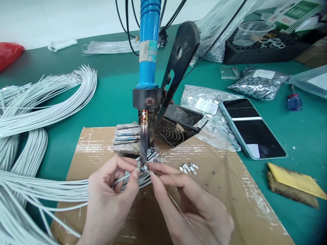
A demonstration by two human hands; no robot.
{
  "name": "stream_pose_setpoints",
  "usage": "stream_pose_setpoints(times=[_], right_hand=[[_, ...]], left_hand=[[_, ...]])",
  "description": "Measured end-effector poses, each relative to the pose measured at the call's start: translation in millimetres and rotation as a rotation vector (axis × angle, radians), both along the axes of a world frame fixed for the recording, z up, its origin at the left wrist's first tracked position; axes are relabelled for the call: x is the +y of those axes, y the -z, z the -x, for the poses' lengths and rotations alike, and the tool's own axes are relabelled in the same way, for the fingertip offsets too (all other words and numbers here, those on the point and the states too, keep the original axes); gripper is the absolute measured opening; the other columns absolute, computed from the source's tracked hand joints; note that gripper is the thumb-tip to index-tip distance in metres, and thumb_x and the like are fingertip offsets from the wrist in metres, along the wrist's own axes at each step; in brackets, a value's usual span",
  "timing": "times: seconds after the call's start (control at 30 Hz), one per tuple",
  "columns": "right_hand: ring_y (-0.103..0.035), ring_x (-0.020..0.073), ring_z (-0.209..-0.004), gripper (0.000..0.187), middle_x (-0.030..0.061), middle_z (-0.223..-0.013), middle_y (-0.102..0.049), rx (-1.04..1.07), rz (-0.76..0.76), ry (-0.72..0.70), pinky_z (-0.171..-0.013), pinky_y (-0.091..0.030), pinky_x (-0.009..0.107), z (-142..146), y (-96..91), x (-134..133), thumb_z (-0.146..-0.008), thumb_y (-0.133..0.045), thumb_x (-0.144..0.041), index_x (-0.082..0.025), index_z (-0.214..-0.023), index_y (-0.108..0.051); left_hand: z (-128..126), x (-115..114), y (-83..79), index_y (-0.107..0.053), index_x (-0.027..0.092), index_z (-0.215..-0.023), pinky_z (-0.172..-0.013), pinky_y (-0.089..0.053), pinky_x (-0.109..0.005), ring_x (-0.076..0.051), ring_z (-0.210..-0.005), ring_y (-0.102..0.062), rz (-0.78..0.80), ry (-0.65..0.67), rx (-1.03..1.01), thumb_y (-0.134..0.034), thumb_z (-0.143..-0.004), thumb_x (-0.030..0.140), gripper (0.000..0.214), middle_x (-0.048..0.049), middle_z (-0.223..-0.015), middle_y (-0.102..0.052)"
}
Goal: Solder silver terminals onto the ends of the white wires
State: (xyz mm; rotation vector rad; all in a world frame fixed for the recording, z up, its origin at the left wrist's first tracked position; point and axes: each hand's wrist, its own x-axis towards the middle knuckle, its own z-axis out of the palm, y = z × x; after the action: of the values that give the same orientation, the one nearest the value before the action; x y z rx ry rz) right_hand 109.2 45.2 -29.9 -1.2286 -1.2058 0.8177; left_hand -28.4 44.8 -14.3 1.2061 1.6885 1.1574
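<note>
A blue-handled soldering iron [148,73] hangs tip down in a black clamp stand [176,64]. Just under its tip, my left hand [112,190] pinches the end of a white cable [125,177] between thumb and forefinger. My right hand [189,204] is closed on a thin solder wire [182,214], which trails down across the palm. Both sets of fingertips meet close to the hot tip, and a small metal piece sits between them, partly hidden. A bundle of white cables [63,190] runs behind my left hand, its ends fanned out past the iron.
Small white pieces [188,168] lie on the cardboard sheet [224,190]. Behind the iron are a black fan [171,129] and a grey block [122,146] with metal rods. A phone [255,129], a yellow sponge [293,180] and parts bags [260,83] lie to the right.
</note>
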Motion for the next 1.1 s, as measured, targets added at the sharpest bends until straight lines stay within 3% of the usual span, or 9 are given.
stream_pose_setpoints(times=[0.3, 0.4, 0.5, 0.6, 0.7, 0.83, 0.9, 1.03, 1.1], right_hand=[[-0.080, 0.0187, -0.087, 0.015, 0.0029, -0.097, -0.083, 0.044, 0.090, -0.014, -0.084, -0.062, 0.028, -1, -0.9, -5, -0.088, -0.076, -0.018, -0.024, -0.076, -0.070], [-0.077, 0.0160, -0.076, 0.009, -0.0006, -0.083, -0.080, 0.035, 0.159, 0.109, -0.075, -0.060, 0.025, -15, -0.7, -4, -0.091, -0.076, -0.030, -0.026, -0.086, -0.070], [-0.070, 0.0155, -0.066, 0.025, -0.0003, -0.071, -0.073, 0.142, 0.213, 0.250, -0.066, -0.058, 0.026, -47, 4.9, -3, -0.093, -0.072, -0.043, -0.024, -0.077, -0.072], [-0.077, 0.0255, -0.085, 0.041, 0.0106, -0.090, -0.082, 0.446, 0.217, 0.246, -0.081, -0.063, 0.042, -86, 15.8, -6, -0.096, -0.057, -0.053, -0.022, -0.086, -0.082], [-0.077, 0.0285, -0.089, 0.047, 0.0136, -0.096, -0.084, 0.476, 0.267, 0.342, -0.088, -0.059, 0.047, -113, 27.8, -11, -0.099, -0.048, -0.048, -0.022, -0.088, -0.086], [-0.071, 0.0250, -0.073, 0.049, 0.0110, -0.082, -0.081, 0.436, 0.267, 0.394, -0.080, -0.055, 0.044, -118, 40.7, -15, -0.102, -0.046, -0.041, -0.024, -0.078, -0.085], [-0.070, 0.0252, -0.070, 0.047, 0.0099, -0.078, -0.080, 0.388, 0.234, 0.343, -0.073, -0.054, 0.043, -115, 45.6, -14, -0.100, -0.049, -0.045, -0.023, -0.079, -0.084], [-0.070, 0.0252, -0.066, 0.050, 0.0099, -0.077, -0.079, 0.308, 0.226, 0.293, -0.067, -0.055, 0.042, -113, 52.0, -14, -0.097, -0.053, -0.056, -0.018, -0.078, -0.080], [-0.070, 0.0240, -0.066, 0.051, 0.0097, -0.077, -0.079, 0.309, 0.221, 0.292, -0.064, -0.055, 0.039, -114, 53.1, -15, -0.097, -0.054, -0.057, -0.017, -0.078, -0.080]], left_hand=[[-5, -5, -1.9, -0.069, 0.022, -0.074, -0.056, -0.052, -0.013, -0.010, -0.067, -0.071, 0.015, -0.037, -0.085, -0.074, -0.082, 0.012, 0.014, 0.0002, -0.085, -0.077], [-13, -10, -6.1, -0.069, 0.021, -0.070, -0.062, -0.054, -0.013, -0.010, -0.070, -0.072, 0.027, -0.109, -0.120, -0.077, -0.075, 0.013, 0.013, 0.0007, -0.082, -0.077], [-21, -27, -4.2, -0.068, 0.021, -0.068, -0.057, -0.050, -0.013, -0.011, -0.070, -0.070, 0.105, -0.154, -0.124, -0.077, -0.075, 0.017, 0.012, -0.0008, -0.083, -0.076], [-25, -52, 8.0, -0.068, 0.020, -0.068, -0.049, -0.044, -0.016, -0.015, -0.070, -0.070, 0.160, -0.051, -0.103, -0.075, -0.079, 0.021, 0.013, -0.0047, -0.084, -0.076], [-21, -75, 23.8, -0.070, 0.021, -0.068, -0.052, -0.047, -0.020, -0.016, -0.066, -0.071, 0.120, 0.162, -0.069, -0.069, -0.084, 0.016, 0.017, -0.0043, -0.077, -0.078], [1, -90, 33.4, -0.078, 0.025, -0.079, -0.069, -0.057, -0.029, -0.019, -0.072, -0.072, -0.128, 0.407, 0.079, -0.072, -0.080, 0.005, 0.020, -0.0046, -0.081, -0.080], [16, -93, 34.0, -0.078, 0.026, -0.088, -0.073, -0.059, -0.031, -0.021, -0.081, -0.073, -0.212, 0.428, 0.196, -0.070, -0.082, 0.002, 0.026, -0.0057, -0.089, -0.080], [52, -94, 36.0, -0.075, 0.027, -0.108, -0.084, -0.055, -0.039, -0.025, -0.091, -0.071, -0.393, 0.153, 0.744, -0.072, -0.084, 0.000, 0.037, -0.0077, -0.101, -0.075], [69, -90, 36.0, -0.076, 0.024, -0.108, -0.084, -0.052, -0.042, -0.027, -0.088, -0.067, -0.403, 0.086, 1.007, -0.074, -0.085, 0.005, 0.030, -0.0106, -0.105, -0.071]])
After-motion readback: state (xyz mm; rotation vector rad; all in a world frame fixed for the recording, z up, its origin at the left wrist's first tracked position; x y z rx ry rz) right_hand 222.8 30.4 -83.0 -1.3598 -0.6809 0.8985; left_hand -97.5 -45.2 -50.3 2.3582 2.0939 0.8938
